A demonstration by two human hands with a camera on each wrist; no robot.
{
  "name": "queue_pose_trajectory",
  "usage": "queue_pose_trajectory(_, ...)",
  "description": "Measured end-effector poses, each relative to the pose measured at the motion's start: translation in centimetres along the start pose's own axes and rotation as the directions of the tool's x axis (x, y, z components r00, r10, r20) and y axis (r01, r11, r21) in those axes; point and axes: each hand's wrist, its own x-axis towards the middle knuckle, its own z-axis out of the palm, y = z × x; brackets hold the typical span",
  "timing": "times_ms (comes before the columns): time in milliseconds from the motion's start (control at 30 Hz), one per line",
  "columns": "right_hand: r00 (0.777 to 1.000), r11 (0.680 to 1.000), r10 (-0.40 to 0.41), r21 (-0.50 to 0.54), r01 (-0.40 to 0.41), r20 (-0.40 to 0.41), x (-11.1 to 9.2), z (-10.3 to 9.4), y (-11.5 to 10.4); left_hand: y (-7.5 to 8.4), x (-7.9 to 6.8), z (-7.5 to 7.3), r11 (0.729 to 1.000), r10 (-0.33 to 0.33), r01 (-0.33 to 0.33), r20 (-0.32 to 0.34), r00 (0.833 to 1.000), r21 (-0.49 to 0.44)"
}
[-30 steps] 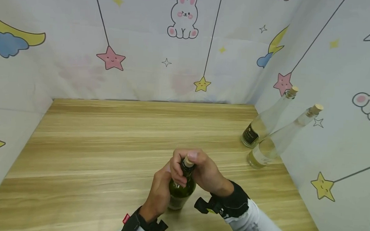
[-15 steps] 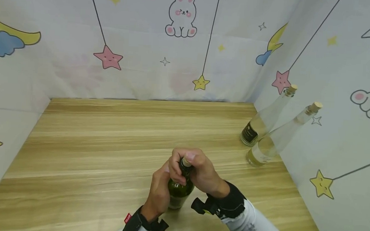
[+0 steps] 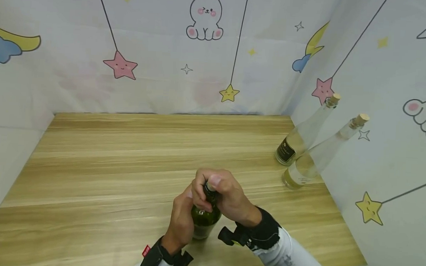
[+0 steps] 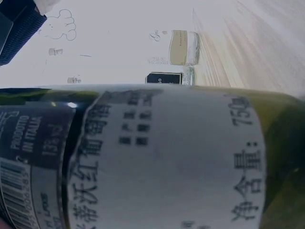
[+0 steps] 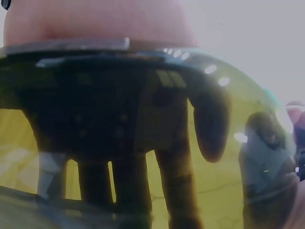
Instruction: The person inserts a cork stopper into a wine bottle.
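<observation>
A dark green wine bottle (image 3: 205, 217) stands upright near the table's front, between both hands. My left hand (image 3: 181, 219) grips its body from the left; in the right wrist view, dark finger shapes show through the green glass (image 5: 217, 191). My right hand (image 3: 231, 195) has its fingers curled round the neck, with the thumb over the cork (image 3: 209, 186) at the mouth. Only a bit of that cork shows beneath the thumb. White and dark labels (image 4: 186, 157) on the bottle fill the left wrist view.
Two clear corked bottles stand at the table's right side: one with a black label (image 3: 286, 151), the other with a pale label (image 3: 300, 174). Printed white cloth (image 3: 158, 87) hangs behind and along both sides of the wooden table (image 3: 126, 157).
Less of the cork shows under the right thumb than a second ago. Both hands keep their hold on the bottle. The head view has shifted slightly.
</observation>
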Motion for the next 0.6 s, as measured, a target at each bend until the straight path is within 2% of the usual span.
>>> queue_pose_trajectory(333, 1.000, 1.000, -0.005, -0.003, 0.005, -0.015, -0.02, 0.10, -0.02, -0.21, 0.05, 0.05, 0.999, 0.042, -0.042, -0.017, 0.999, 0.008)
queue_pose_trajectory(600, 0.998, 1.000, -0.020, -0.016, 0.019, -0.067, -0.30, 0.28, 0.24, -0.29, 0.01, 0.04, 1.000, 0.023, -0.023, -0.024, 0.999, 0.009)
